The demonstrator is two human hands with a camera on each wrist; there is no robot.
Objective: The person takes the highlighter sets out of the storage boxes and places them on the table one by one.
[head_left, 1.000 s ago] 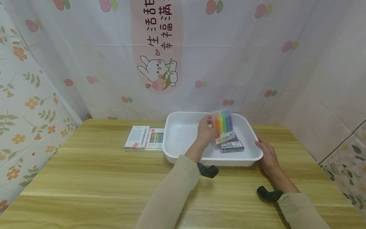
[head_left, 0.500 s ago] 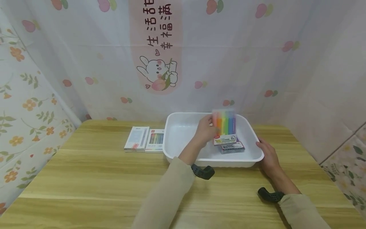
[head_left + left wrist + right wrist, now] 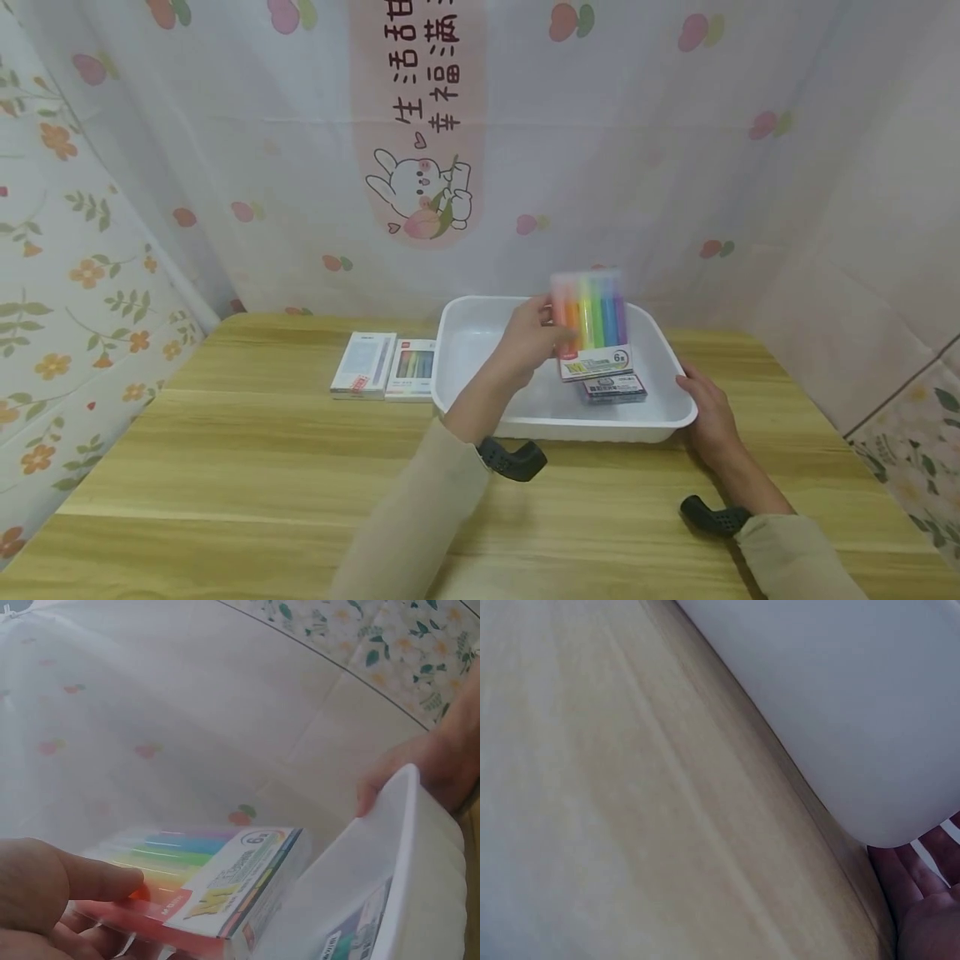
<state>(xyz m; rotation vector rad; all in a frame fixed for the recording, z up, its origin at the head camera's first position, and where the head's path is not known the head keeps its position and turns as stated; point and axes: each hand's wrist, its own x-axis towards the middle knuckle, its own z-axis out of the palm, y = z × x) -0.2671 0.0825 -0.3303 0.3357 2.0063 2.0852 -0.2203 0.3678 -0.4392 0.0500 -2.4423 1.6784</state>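
Observation:
My left hand [image 3: 528, 337] holds a clear pack of rainbow-coloured highlighters [image 3: 592, 317] above the white plastic tray [image 3: 487, 427]. In the left wrist view, the thumb [image 3: 101, 879] lies over the pack's face and the fingers are beneath it. Behind and below the pack, a small dark box [image 3: 617, 389] lies in the tray, partly hidden. At the tray's right end, my right hand [image 3: 708, 417] grips the rim. Its fingers [image 3: 907, 874] reach along the outside of the tray corner in the right wrist view.
Left of the tray, a white box [image 3: 363, 365] and a box with a coloured-pen window [image 3: 412, 367] lie side by side on the wooden table [image 3: 247, 467]. A patterned curtain [image 3: 300, 150] hangs behind the table.
The pack of highlighters has turned from a tilt to nearly upright and shifted slightly right. My left wrist has swung down and left. My right hand keeps its hold on the tray.

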